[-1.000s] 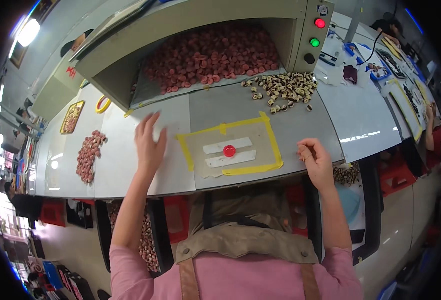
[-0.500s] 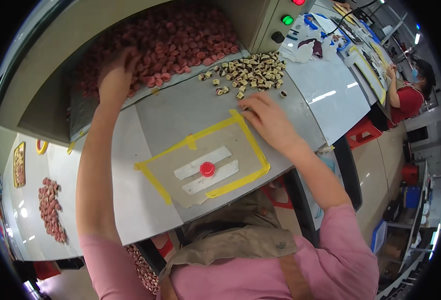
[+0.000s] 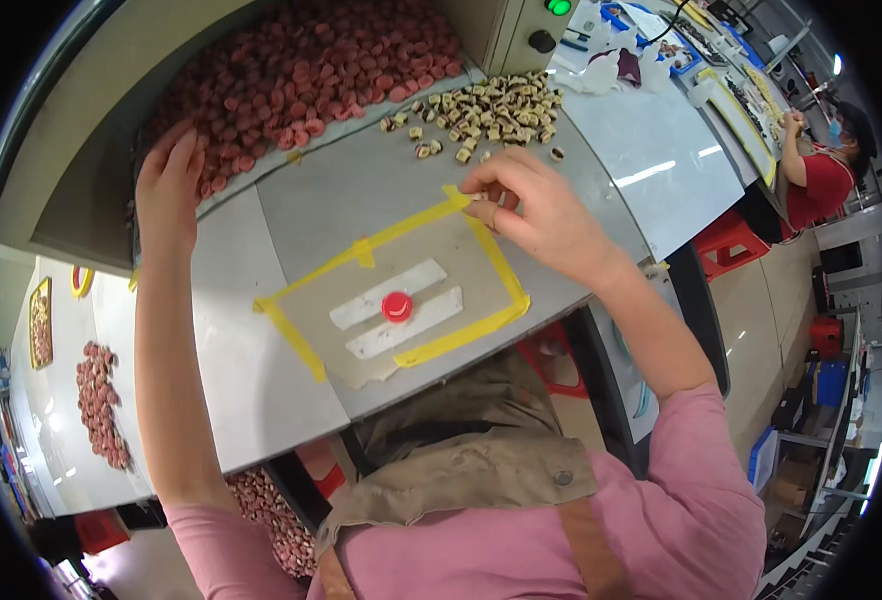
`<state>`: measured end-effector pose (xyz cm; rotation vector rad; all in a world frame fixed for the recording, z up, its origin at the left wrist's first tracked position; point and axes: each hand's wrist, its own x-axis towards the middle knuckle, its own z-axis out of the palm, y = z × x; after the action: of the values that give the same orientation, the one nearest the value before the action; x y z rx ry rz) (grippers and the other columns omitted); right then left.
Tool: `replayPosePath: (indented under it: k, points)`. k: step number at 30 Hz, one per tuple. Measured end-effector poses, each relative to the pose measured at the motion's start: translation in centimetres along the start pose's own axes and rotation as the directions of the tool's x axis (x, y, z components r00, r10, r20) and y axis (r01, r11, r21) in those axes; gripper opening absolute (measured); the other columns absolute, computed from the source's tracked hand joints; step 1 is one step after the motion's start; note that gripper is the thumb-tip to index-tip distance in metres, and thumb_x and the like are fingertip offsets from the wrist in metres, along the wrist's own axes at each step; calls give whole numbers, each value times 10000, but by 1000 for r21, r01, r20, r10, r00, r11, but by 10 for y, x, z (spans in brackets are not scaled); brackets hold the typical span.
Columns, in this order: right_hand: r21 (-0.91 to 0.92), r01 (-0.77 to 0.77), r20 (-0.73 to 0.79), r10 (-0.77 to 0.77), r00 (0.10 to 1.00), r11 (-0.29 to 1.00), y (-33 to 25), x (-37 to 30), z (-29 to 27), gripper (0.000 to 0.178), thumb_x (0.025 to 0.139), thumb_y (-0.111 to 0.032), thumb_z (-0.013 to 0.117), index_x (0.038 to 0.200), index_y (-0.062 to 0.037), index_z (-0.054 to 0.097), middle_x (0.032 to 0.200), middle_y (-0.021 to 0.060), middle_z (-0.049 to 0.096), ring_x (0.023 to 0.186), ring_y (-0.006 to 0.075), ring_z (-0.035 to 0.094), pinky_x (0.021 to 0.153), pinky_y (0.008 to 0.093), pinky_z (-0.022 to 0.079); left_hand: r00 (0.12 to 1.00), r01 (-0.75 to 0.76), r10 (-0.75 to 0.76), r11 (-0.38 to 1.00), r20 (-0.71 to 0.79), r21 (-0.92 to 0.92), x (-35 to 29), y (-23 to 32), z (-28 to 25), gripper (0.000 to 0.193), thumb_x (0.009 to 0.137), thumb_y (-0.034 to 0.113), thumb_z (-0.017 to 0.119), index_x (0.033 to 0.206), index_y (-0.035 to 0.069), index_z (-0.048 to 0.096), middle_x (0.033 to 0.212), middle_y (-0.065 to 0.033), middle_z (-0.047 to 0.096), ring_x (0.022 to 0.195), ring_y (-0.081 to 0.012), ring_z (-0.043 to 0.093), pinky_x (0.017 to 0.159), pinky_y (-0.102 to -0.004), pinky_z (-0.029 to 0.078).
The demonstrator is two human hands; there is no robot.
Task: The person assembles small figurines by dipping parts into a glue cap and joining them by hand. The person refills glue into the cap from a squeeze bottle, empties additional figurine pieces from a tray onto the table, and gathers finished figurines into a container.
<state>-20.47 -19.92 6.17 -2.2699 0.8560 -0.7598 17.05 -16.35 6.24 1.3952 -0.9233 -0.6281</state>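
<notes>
My left hand [image 3: 171, 185] is at the left front edge of a heap of round, reddish-pink caps [image 3: 311, 85]. Its fingers are curled together, and whatever they hold is hidden from view. My right hand [image 3: 541, 210] is over the far right corner of a mat edged with yellow tape [image 3: 391, 240]. Thumb and forefinger pinch a small pale piece [image 3: 476, 197], partly covered by the fingers. On the mat, a bright red round cap [image 3: 397, 306] sits between two white strips [image 3: 406, 330]. Beyond my right hand lies a pile of small cream-and-dark pieces [image 3: 501, 108].
A beige machine housing [image 3: 71, 120] arches over the heap, with a green light [image 3: 558, 7] and black knob [image 3: 541, 41] at its right. More pink pieces [image 3: 99, 405] lie at the left. A person in red [image 3: 826, 185] sits at the far right bench.
My left hand has drawn back from inside the heap toward its left front edge. The right hand has its fingers closer together, near the mat's corner. My view has shifted slightly.
</notes>
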Motion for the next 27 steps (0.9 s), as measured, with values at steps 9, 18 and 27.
replayPosePath:
  k: [9,18,27]
  points:
    - [-178,338,180,-307,935,924,6,-5,48,151,851,-70,602,990,-33,647,965,93,562,901,268,573,777,334,486,942,334,-275,727,191,-600,-187,8,9,324,938,129,566,1224,-22,540,1019,-59,573,780,-55,516,685,-179,449]
    - [-76,186,179,-170,969,980,-12,-3,51,182,865,-85,582,1031,-36,636,936,116,596,864,273,593,765,335,489,901,397,-388,560,193,-727,-241,10,39,365,974,180,505,1307,36,480,1106,-80,575,884,-98,575,801,-234,485]
    - [-232,313,261,-251,932,921,-16,2,53,141,840,-69,606,971,-18,614,883,108,588,789,271,585,681,333,473,884,446,-343,409,318,-796,-238,2,44,389,976,155,489,1337,27,419,1106,-77,529,892,-99,559,800,-233,502]
